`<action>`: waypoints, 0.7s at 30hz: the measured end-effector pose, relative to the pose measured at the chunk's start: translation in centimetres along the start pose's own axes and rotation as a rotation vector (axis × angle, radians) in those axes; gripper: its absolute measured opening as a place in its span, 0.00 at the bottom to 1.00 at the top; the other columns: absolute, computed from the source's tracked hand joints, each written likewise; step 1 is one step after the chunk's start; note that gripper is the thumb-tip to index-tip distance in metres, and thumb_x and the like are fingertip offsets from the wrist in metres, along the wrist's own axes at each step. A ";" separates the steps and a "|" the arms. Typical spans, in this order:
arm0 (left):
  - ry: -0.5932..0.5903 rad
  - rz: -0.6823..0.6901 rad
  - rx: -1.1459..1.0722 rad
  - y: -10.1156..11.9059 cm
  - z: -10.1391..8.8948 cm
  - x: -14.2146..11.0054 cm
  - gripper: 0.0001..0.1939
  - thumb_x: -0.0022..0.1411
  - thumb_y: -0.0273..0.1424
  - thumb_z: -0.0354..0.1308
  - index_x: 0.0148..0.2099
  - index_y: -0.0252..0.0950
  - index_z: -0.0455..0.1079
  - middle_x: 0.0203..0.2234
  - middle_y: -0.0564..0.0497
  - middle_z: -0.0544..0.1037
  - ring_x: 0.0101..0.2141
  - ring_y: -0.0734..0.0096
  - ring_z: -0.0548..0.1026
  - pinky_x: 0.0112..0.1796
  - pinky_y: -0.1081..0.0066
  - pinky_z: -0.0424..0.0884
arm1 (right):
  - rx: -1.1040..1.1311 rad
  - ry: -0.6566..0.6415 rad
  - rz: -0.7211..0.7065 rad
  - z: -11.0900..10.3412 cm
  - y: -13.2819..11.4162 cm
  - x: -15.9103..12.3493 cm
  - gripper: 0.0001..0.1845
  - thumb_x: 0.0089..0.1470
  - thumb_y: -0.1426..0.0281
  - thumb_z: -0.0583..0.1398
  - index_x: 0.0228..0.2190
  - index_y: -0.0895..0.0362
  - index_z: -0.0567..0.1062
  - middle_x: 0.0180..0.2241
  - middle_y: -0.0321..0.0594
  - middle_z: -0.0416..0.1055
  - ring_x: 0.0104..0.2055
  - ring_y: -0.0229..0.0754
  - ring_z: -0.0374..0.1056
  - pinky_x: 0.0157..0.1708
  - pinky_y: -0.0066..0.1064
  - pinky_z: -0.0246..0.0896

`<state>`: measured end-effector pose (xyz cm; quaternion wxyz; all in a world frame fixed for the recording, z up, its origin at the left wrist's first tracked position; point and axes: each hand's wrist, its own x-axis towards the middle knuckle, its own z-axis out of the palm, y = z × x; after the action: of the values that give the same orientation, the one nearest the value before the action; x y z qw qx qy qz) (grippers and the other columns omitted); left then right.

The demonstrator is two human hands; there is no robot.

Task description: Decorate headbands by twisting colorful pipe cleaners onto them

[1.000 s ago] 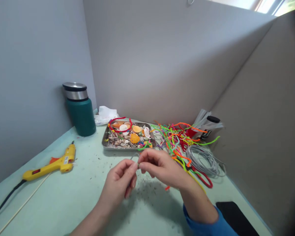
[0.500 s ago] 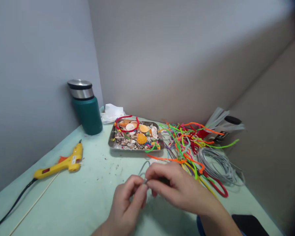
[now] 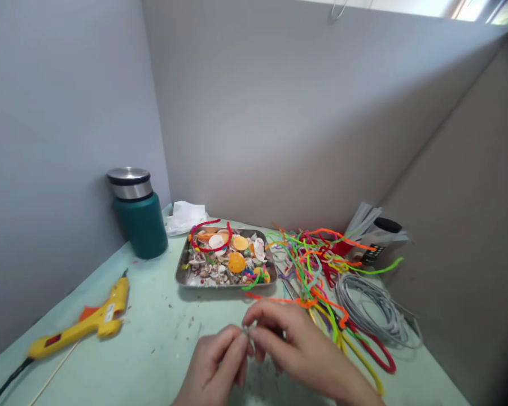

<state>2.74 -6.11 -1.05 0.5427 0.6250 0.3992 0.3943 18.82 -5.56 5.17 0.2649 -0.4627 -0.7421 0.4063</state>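
My left hand (image 3: 220,363) and my right hand (image 3: 296,347) meet low in the view, fingertips pinched together on a short piece of thin grey wire (image 3: 246,330). Both hands hover over the pale green table (image 3: 152,338). Just beyond them lies a metal tray (image 3: 186,274) full of shells and beads, with a red pipe-cleaner loop on top. A tangle of coloured pipe cleaners (image 3: 313,259) spreads to the right of the tray, reaching my right hand.
A yellow glue gun (image 3: 84,324) lies at the left with its black cord. A green flask (image 3: 139,215) stands in the corner beside a crumpled tissue (image 3: 185,216). A coil of grey wire (image 3: 372,307) and a white container (image 3: 379,237) sit at the right, near the partition walls.
The view has tilted up, so my hands sit lower in the picture. They stay pinched together on the wire, whose free loop no longer shows above the fingers.
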 end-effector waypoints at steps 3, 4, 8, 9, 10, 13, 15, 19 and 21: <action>0.077 0.011 0.021 -0.8 -0.4 -0.7 0.20 0.60 0.44 0.47 0.26 0.36 0.68 0.12 0.55 0.63 0.15 0.77 0.59 0.19 0.76 0.55 | -0.002 -0.020 -0.016 0.7 0.4 0.4 0.08 0.55 0.74 0.52 0.30 0.56 0.71 0.22 0.32 0.68 0.24 0.32 0.63 0.26 0.21 0.56; 0.097 -0.004 0.005 -0.9 -0.5 -0.9 0.19 0.60 0.44 0.48 0.28 0.37 0.69 0.13 0.55 0.64 0.15 0.78 0.59 0.18 0.77 0.54 | -0.017 -0.015 -0.022 0.9 0.4 0.5 0.08 0.55 0.75 0.52 0.31 0.56 0.71 0.22 0.32 0.68 0.24 0.32 0.63 0.27 0.22 0.56; 0.103 -0.063 -0.097 -0.5 -0.7 -1.0 0.16 0.61 0.44 0.46 0.34 0.37 0.66 0.14 0.56 0.64 0.14 0.80 0.56 0.16 0.78 0.51 | -0.054 0.055 -0.025 1.2 0.0 0.6 0.10 0.56 0.74 0.51 0.39 0.55 0.70 0.23 0.32 0.69 0.23 0.32 0.63 0.27 0.23 0.56; 0.086 -0.065 -0.108 -0.2 -0.7 -1.0 0.15 0.61 0.43 0.46 0.36 0.37 0.66 0.14 0.57 0.64 0.14 0.80 0.56 0.16 0.78 0.51 | -0.053 0.075 -0.025 1.1 -0.1 0.5 0.11 0.57 0.74 0.51 0.41 0.54 0.69 0.23 0.32 0.70 0.23 0.32 0.63 0.26 0.23 0.56; 0.067 -0.059 -0.108 0.3 -0.6 -0.8 0.15 0.62 0.43 0.46 0.37 0.37 0.65 0.14 0.58 0.64 0.14 0.80 0.56 0.17 0.78 0.51 | -0.049 0.097 -0.027 0.9 -0.3 0.2 0.12 0.57 0.73 0.51 0.43 0.54 0.68 0.24 0.32 0.70 0.22 0.32 0.63 0.25 0.23 0.56; 0.025 0.003 -0.043 2.6 0.0 0.1 0.12 0.61 0.39 0.49 0.36 0.37 0.67 0.13 0.58 0.62 0.16 0.79 0.58 0.19 0.78 0.53 | -0.032 0.194 -0.037 -0.1 -0.5 -0.9 0.14 0.58 0.71 0.51 0.47 0.53 0.65 0.25 0.33 0.69 0.20 0.31 0.62 0.22 0.23 0.56; 0.008 0.047 -0.002 4.5 0.8 1.3 0.12 0.60 0.38 0.50 0.32 0.36 0.68 0.14 0.58 0.62 0.18 0.78 0.59 0.20 0.77 0.54 | -0.021 0.288 -0.040 -1.2 -0.5 -1.7 0.16 0.58 0.69 0.51 0.49 0.53 0.64 0.24 0.33 0.68 0.20 0.32 0.61 0.20 0.23 0.55; -0.010 0.092 0.026 7.4 2.8 5.2 0.13 0.58 0.36 0.52 0.25 0.35 0.66 0.13 0.59 0.59 0.17 0.79 0.57 0.19 0.77 0.52 | -0.031 0.528 -0.042 -4.1 -0.5 -3.2 0.17 0.57 0.67 0.53 0.48 0.54 0.64 0.25 0.34 0.68 0.19 0.32 0.60 0.18 0.23 0.55; -0.042 0.118 0.011 8.3 4.0 7.2 0.13 0.57 0.37 0.52 0.26 0.35 0.67 0.13 0.59 0.58 0.17 0.79 0.56 0.19 0.76 0.51 | -0.067 0.661 -0.049 -5.4 -0.9 -4.1 0.16 0.56 0.67 0.54 0.47 0.55 0.65 0.25 0.35 0.69 0.19 0.31 0.59 0.17 0.23 0.55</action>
<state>9.66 -1.68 7.22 0.5234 0.6584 0.3524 0.4104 24.32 -7.50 8.75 0.4858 -0.5598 -0.6399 0.2029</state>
